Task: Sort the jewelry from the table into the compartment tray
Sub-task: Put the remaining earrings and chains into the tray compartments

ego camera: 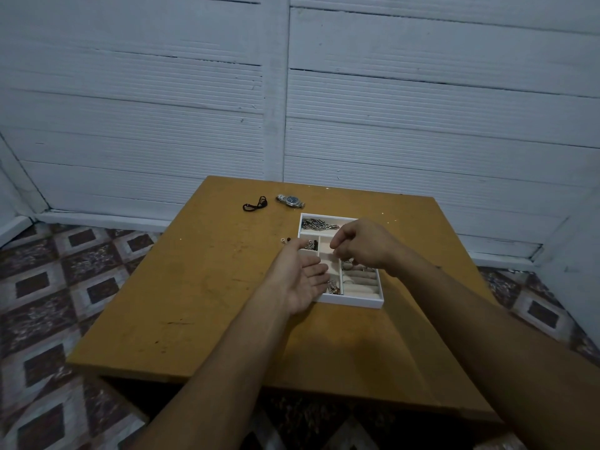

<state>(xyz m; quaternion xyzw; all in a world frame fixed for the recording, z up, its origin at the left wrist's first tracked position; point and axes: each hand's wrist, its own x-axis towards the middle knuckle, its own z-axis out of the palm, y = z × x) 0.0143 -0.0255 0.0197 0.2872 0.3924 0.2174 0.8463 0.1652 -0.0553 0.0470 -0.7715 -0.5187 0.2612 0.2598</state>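
Note:
A white compartment tray [350,302] sits on the wooden table [194,287]. Silver chains [319,225] fill its far compartment, small silver pieces [332,287] lie in a near one, and ring rolls [360,284] are at the near right. My left hand [298,280] rests open, palm up, against the tray's left side, with nothing visible in it. My right hand [360,243] hovers over the tray's middle. Its fingers are curled and the tips pinch a tiny piece too small to identify. A silver watch [290,200], a black cord [256,203] and tiny pieces [285,240] lie on the table.
The table stands close to a white panelled wall, over a patterned tile floor. The watch and cord lie beyond the tray toward the far edge. Bare wood stretches left of the tray and toward me.

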